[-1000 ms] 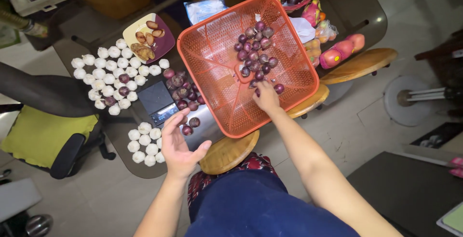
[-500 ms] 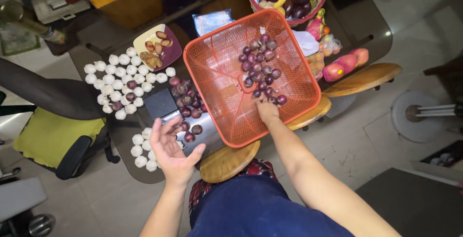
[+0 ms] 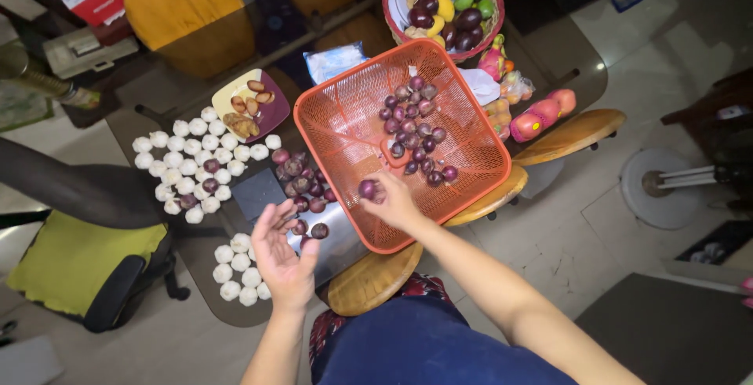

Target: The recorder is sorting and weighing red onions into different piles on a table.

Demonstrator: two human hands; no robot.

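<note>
A home dining area: glass tabletop (image 3: 576, 71) with wooden chairs (image 3: 188, 9), fruit basket (image 3: 443, 9), garlic bulbs (image 3: 188, 165), tiled floor (image 3: 580, 236).

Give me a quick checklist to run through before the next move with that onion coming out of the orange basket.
1. Right hand has the purple onion: ok, it sits at the fingertips, inside the orange basket.
2. How firm that grip is: cannot tell.
3. Left hand free: ok, open, palm up, holding nothing.
4. Room beside the loose purple onions on the table: ok, bare glass tabletop shows near the left hand.
5. Basket steady: cannot tell; it sits tilted, partly over the table edge and a wooden stool.
6. Garlic bulbs kept apart: not ok, a few purple onions lie among them.
</note>
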